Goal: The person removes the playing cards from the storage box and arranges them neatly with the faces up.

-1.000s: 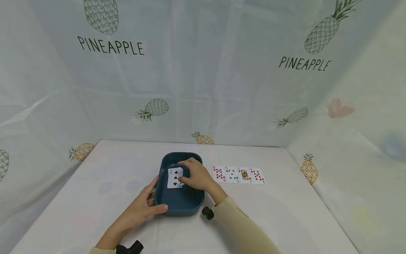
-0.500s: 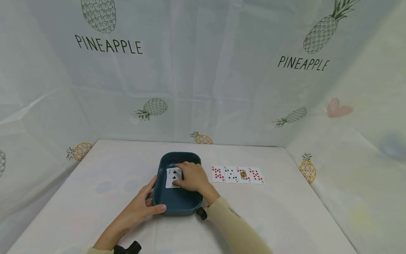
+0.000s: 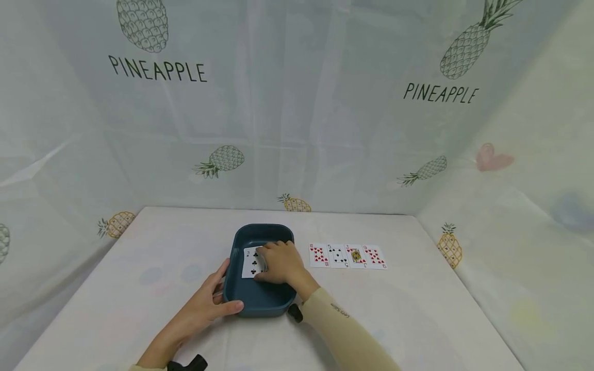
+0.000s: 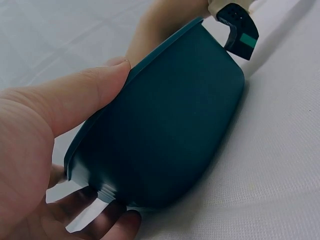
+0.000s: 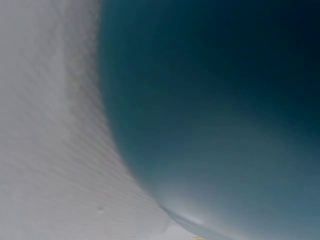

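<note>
A dark blue-green plastic tray (image 3: 262,305) stands on the white-covered table. My left hand (image 3: 201,305) grips its left side, thumb along the rim; in the left wrist view, the fingers (image 4: 107,220) curl under a handle-like edge of the tray (image 4: 165,125). Inside the tray lies a face-up playing card (image 3: 248,264) with black clubs. Over its right part is my right hand (image 3: 282,264), thumb and fingertips pinching the card, whose right edge bends upward. The hand covers that end. The tray's outer wall (image 5: 210,140) fills most of the right wrist view, hiding the hand there.
Right of the tray, a row of several face-up cards lies edge to edge: a ten of hearts (image 3: 319,255), a black five (image 3: 337,256), a jack (image 3: 356,256) and another red card (image 3: 374,257). A pineapple-print cloth (image 3: 297,170) hangs behind the table.
My right hand has shifted slightly left and down onto the card, its fingers drawing together, and the card's right edge now bends up. The left hand keeps its grip on the tray.
</note>
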The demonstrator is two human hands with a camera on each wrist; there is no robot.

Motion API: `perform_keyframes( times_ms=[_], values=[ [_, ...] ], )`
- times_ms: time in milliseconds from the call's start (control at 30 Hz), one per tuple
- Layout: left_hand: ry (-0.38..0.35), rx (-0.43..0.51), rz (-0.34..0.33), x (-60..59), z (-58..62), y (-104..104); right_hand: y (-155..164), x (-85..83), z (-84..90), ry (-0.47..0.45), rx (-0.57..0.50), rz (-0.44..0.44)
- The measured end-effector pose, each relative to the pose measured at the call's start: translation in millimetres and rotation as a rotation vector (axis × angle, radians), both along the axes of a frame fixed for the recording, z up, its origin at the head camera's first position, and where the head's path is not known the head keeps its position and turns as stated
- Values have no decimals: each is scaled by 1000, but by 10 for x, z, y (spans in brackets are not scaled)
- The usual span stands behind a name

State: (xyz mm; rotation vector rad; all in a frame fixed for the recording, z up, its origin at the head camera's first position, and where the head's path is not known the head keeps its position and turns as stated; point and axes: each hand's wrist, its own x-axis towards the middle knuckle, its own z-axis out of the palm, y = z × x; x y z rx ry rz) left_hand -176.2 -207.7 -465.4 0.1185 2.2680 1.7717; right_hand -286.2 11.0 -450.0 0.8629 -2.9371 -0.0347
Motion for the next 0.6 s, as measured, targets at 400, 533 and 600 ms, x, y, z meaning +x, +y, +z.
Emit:
perform_keyframes(
  times_ms=[400, 533, 600],
  values=[
    [1, 14, -4, -13, -22, 5, 14, -14, 15, -23, 2, -8],
    [0, 11, 2, -9, -29, -1, 1, -23, 5, -17, 13, -5],
    [-4, 9, 6, -7, -29, -3, -5, -31, -5, -9, 12, -5]
  ],
)
